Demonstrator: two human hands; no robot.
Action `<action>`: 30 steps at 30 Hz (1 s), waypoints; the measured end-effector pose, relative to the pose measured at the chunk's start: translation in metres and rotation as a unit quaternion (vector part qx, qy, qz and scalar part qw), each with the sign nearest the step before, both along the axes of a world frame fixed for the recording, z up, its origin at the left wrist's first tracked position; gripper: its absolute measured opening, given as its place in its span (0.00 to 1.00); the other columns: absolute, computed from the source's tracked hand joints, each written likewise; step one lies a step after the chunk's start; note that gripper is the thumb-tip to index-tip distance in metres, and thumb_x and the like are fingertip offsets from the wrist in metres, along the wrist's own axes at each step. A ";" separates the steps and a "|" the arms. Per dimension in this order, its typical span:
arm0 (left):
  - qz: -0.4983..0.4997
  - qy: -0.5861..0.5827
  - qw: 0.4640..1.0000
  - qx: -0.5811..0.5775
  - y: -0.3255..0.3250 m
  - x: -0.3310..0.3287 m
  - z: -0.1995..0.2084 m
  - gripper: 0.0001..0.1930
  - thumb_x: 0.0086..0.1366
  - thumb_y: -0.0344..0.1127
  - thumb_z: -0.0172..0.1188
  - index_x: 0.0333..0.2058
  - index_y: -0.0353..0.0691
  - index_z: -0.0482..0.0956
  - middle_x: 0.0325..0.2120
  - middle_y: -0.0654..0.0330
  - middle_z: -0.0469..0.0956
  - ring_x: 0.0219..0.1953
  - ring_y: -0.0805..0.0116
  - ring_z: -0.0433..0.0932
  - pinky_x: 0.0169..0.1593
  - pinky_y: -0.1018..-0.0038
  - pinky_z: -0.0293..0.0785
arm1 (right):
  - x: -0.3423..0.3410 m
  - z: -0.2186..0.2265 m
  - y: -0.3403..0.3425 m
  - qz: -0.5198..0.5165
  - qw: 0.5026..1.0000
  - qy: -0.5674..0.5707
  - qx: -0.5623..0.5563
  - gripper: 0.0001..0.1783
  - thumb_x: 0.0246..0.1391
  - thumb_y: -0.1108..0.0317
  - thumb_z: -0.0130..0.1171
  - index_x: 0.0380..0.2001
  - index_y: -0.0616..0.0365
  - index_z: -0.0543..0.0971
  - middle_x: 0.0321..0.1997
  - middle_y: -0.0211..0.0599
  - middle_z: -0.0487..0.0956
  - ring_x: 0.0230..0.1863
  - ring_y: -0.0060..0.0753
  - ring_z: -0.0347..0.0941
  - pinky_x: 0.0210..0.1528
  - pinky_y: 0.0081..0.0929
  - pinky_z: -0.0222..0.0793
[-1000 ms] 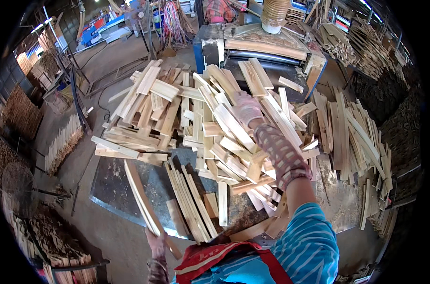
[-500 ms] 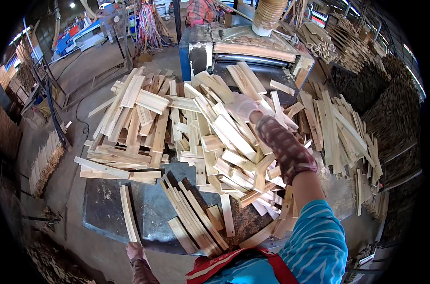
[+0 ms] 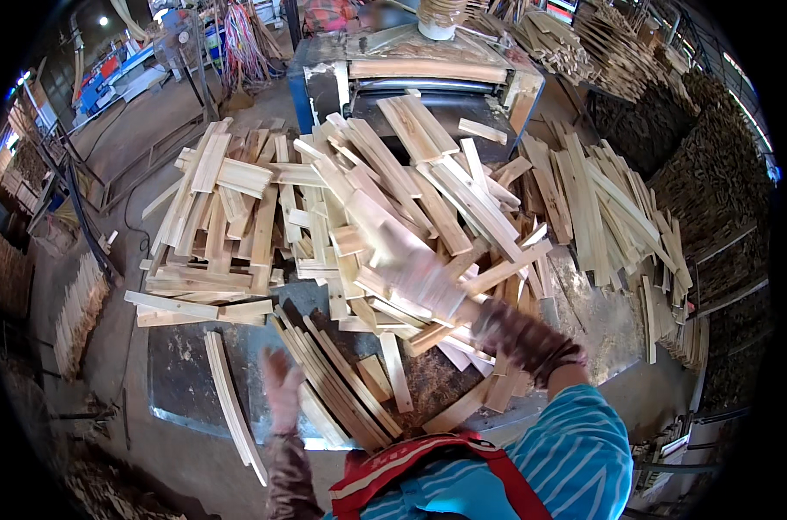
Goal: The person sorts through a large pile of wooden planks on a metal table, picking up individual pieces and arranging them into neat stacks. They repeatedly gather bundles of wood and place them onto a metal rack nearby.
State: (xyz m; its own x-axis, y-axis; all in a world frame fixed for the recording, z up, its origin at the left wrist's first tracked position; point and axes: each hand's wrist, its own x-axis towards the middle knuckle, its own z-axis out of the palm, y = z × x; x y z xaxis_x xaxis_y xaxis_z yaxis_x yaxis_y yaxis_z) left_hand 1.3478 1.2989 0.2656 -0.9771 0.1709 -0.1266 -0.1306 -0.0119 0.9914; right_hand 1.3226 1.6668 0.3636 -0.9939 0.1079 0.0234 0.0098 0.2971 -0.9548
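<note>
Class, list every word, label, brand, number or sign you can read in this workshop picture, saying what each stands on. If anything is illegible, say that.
No text can be read.
Red apron: small pale marks, too small and blurred to tell whether they are letters.
Wooden boards: no readable marks.
Blue-sided machine: no readable label.
Distant background: too small to read.

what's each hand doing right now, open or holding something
Left hand: open, with nothing visible in it.
Right hand: motion-blurred at a pale board; whether it's closed on it cannot be told.
</note>
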 end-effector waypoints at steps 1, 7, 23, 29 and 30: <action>-0.058 0.044 0.997 0.022 0.047 0.001 0.035 0.48 0.64 0.38 0.63 0.75 0.46 0.42 0.67 0.41 0.60 0.67 0.49 0.65 0.69 0.57 0.61 | 0.020 -0.002 -0.029 0.032 0.996 -0.032 0.080 0.42 0.61 0.53 0.59 0.73 0.50 0.55 0.30 0.46 0.81 0.37 0.39 0.80 0.43 0.35 0.79; -0.002 -0.117 0.927 0.357 0.123 -0.021 0.064 0.31 0.64 0.33 0.62 0.64 0.33 0.61 0.51 0.46 0.77 0.50 0.55 0.81 0.54 0.62 0.81 | 0.026 0.028 -0.046 0.102 0.957 0.068 0.262 0.26 0.63 0.52 0.55 0.59 0.54 0.72 0.40 0.46 0.78 0.42 0.49 0.78 0.48 0.39 0.77; 0.006 -0.143 0.960 0.241 0.113 0.005 0.059 0.28 0.68 0.50 0.63 0.56 0.34 0.71 0.40 0.55 0.79 0.38 0.66 0.82 0.41 0.70 0.82 | 0.099 -0.024 -0.101 0.038 0.925 0.060 0.374 0.29 0.64 0.57 0.52 0.66 0.52 0.64 0.49 0.51 0.76 0.34 0.47 0.81 0.29 0.42 0.76; 0.032 -0.130 0.988 0.074 0.060 0.025 0.017 0.29 0.59 0.32 0.64 0.59 0.32 0.66 0.43 0.53 0.79 0.41 0.63 0.80 0.43 0.70 0.79 | 0.122 -0.041 -0.156 0.252 0.918 -0.080 0.294 0.35 0.65 0.47 0.49 0.68 0.51 0.56 0.55 0.53 0.75 0.44 0.60 0.79 0.42 0.52 0.76; 0.052 -0.122 0.990 0.054 0.044 0.029 0.013 0.30 0.58 0.32 0.65 0.59 0.32 0.66 0.43 0.53 0.79 0.41 0.63 0.80 0.44 0.69 0.79 | 0.113 -0.040 -0.154 0.325 0.885 -0.110 0.314 0.35 0.65 0.46 0.49 0.68 0.50 0.56 0.56 0.53 0.75 0.47 0.60 0.78 0.44 0.52 0.76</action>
